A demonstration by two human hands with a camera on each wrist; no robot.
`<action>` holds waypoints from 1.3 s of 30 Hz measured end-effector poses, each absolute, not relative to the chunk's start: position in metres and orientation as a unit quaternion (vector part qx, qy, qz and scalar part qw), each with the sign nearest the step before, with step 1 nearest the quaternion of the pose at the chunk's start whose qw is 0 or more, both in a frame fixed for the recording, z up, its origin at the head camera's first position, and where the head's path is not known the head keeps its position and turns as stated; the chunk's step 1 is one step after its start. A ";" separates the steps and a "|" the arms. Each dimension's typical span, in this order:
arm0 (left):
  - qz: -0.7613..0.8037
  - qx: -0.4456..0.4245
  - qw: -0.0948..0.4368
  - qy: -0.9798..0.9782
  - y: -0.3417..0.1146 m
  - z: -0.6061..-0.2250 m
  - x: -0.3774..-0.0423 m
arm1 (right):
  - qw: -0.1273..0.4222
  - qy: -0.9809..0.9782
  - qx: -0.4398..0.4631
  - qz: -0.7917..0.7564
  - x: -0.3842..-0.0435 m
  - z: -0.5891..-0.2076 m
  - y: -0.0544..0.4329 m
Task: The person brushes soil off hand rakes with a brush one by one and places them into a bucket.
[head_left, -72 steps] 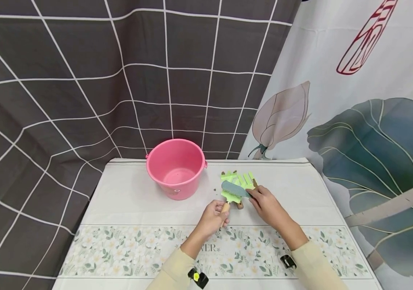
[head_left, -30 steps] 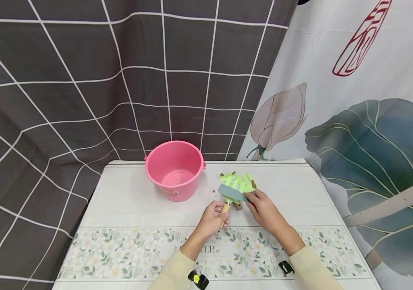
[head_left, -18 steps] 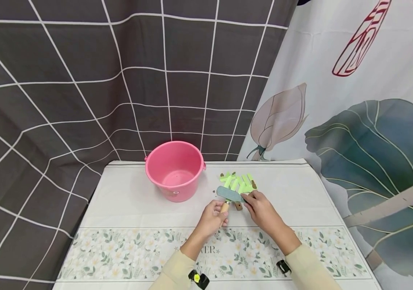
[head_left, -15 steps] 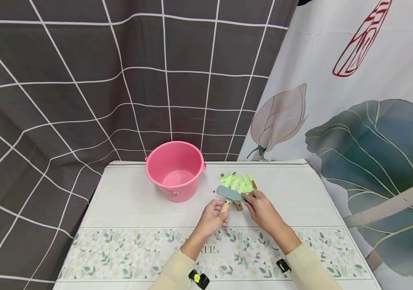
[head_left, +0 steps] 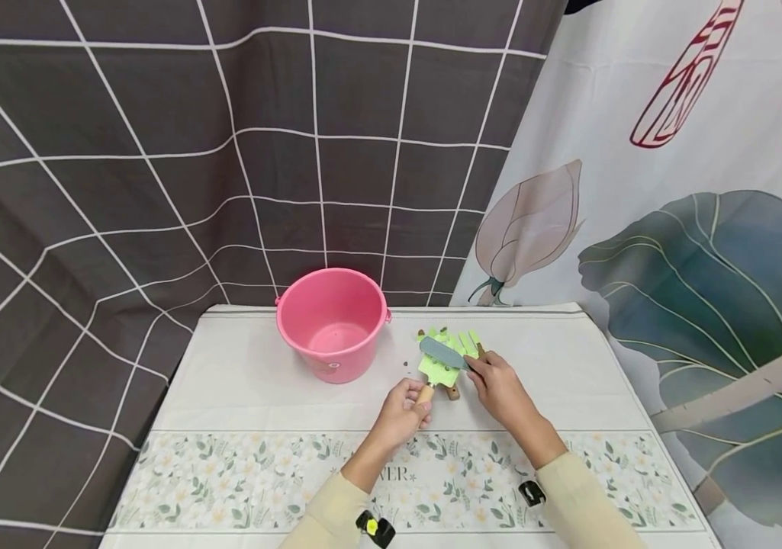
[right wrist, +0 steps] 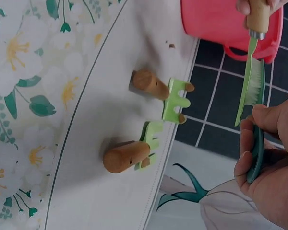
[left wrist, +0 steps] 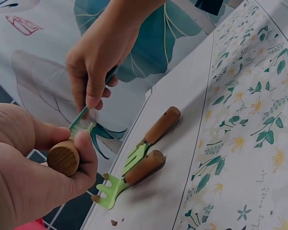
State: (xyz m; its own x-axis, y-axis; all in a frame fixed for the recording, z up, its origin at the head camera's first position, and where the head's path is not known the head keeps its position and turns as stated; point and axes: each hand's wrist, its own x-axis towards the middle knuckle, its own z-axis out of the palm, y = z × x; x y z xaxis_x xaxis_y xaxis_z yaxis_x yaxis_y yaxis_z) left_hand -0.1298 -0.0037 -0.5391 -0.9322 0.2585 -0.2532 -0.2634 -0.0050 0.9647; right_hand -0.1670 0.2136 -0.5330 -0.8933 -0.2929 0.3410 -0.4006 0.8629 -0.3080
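Observation:
My left hand (head_left: 404, 408) grips the light wooden handle (head_left: 425, 393) of a small garden tool, whose flat green head (head_left: 437, 372) points away from me. My right hand (head_left: 503, 385) holds a blue-green brush (head_left: 442, 351) by its handle. The brush lies slantwise over the green head, hiding part of it. In the right wrist view its pale bristles (right wrist: 253, 86) face the green metal and meet it. Below the hands, a green claw rake (right wrist: 176, 101) and a green fork (right wrist: 151, 141), both with brown wooden handles, lie on the table.
A pink bucket (head_left: 332, 324) stands at the back left of the table. Small brown crumbs (left wrist: 116, 222) lie on the white tablecloth (head_left: 239, 381) near the rake. A dark gridded curtain (head_left: 260, 152) and a white printed curtain (head_left: 610, 114) hang behind.
The brush first slid down the green head towards the handle; since half a second ago it has moved back up towards the far end. The left hand keeps its grip in nearly the same spot.

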 end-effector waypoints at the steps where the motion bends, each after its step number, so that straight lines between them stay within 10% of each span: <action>1: 0.708 -0.002 0.184 0.682 -0.004 -0.539 -0.130 | 0.141 -0.955 0.178 0.191 -0.168 -0.533 0.215; 39: 0.726 -0.036 0.184 0.661 -0.006 -0.543 -0.128 | 0.102 -0.944 0.031 0.312 -0.156 -0.532 0.258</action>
